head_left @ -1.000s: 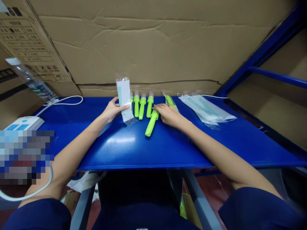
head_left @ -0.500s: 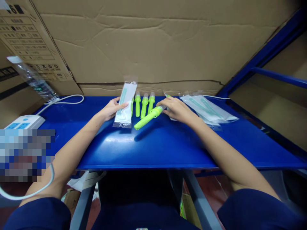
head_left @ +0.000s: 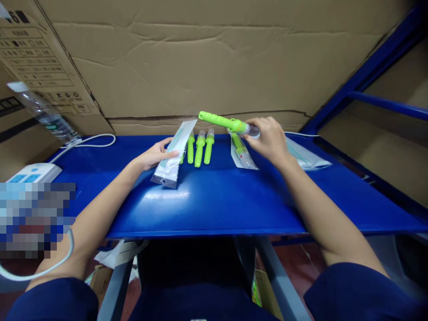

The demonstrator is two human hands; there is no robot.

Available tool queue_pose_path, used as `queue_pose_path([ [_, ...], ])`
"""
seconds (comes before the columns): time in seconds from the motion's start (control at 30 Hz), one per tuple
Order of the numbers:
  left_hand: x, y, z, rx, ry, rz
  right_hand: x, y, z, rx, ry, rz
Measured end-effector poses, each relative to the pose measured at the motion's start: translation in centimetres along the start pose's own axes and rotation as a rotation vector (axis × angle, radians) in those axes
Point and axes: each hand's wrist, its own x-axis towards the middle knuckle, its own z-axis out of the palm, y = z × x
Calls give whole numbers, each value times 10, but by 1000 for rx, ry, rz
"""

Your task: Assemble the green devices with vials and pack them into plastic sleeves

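My left hand (head_left: pixel 155 155) pinches a clear-and-white plastic packet (head_left: pixel 174 154) with green print, tilted over the blue table. In my right hand (head_left: pixel 269 139) is a lime-green flashlight-like stick (head_left: pixel 222 121), gripped by its clear end, its green handle pointing left in the air. Several more such green sticks (head_left: pixel 199 151) lie side by side behind the packet, one partly hidden by it. Below my right hand a packet with a green stick inside (head_left: pixel 241 151) rests on the table.
Flat packets (head_left: pixel 309 158) lie at the right, partly behind my right wrist. A white power strip (head_left: pixel 36 173) with a cable and a leaning plastic bottle (head_left: pixel 50 116) are at the left. Cardboard (head_left: pixel 200 67) walls the back of the blue table (head_left: pixel 214 209); a blue metal frame (head_left: pixel 384 104) stands right.
My right hand has lifted the green stick up and to the right, turning its handle end upward. The filled packet below now shows. The left hand's packet has tilted further.
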Motion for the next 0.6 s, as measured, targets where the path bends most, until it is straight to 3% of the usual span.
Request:
queue_pose_path([
  [0.33, -3, 3, 6, 109, -59, 16, -2, 1, 6, -40, -15, -27],
  [0.6, -4, 4, 8, 142, -63, 32, -1, 5, -1, -54, -20, 31],
])
